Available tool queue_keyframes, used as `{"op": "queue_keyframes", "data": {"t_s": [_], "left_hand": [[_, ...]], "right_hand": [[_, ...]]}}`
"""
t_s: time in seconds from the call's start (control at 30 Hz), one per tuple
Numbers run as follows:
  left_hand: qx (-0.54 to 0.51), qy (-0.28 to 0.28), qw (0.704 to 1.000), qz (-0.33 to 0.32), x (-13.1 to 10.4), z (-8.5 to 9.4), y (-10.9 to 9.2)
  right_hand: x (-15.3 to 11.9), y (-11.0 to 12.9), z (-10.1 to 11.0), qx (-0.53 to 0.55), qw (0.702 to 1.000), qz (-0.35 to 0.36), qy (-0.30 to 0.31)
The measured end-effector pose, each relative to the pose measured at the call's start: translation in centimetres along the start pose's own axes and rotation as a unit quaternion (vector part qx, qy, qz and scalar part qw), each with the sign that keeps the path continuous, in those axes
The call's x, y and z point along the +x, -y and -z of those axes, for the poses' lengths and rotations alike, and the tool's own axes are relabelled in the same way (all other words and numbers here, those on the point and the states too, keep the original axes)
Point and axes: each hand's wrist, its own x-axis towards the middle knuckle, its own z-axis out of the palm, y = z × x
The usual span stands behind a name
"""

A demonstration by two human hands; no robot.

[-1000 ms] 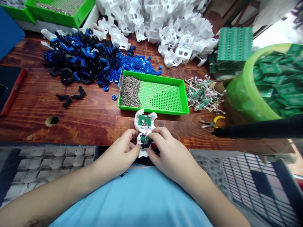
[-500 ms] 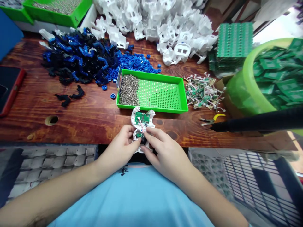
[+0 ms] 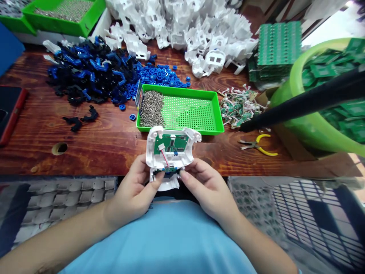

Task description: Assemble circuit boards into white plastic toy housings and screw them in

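casing (image 3: 149, 150) is white, curved and open (green board (image 3: 179, 142), reddish wire (image 3: 164, 156) showing)

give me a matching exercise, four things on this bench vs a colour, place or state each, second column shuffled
Column one
1. pliers
2. small metal pieces
3. white shell with a circuit board in it
4. flat, dark-faced device

Column two
A. red edge, at the far left of the view
B. between the left hand and right hand
C. yellow handles
D. heaped at the left end of a green tray

Right pairs
1-C, 2-D, 3-B, 4-A
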Motion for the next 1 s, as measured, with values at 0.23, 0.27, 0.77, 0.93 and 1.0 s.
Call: {"op": "queue_keyframes", "data": {"t_s": [0.23, 0.27, 0.77, 0.93, 1.0], "left_hand": [[0.033, -0.001, 0.998, -0.047, -0.3, 0.0, 0.3], [0.036, -0.005, 0.998, -0.055, -0.4, 0.0, 0.3], [0.068, -0.033, 0.995, -0.072, -0.6, 0.6, 0.9], [0.082, -0.008, 0.996, 0.045, -0.1, 0.2, -0.8], [0.126, 0.015, 0.990, 0.065, 0.1, 0.2, -1.3]], "right_hand": [[-0.4, -0.1, -0.8, -0.120, 0.989, 0.082, -0.030], [-0.4, -0.2, -0.9, -0.136, 0.986, 0.087, -0.032], [-0.2, -0.3, -1.3, -0.152, 0.983, 0.098, -0.037], [0.0, 0.2, -1.4, -0.078, 0.992, 0.088, -0.045], [0.0, 0.2, -1.4, -0.101, 0.990, 0.091, -0.048]]}}
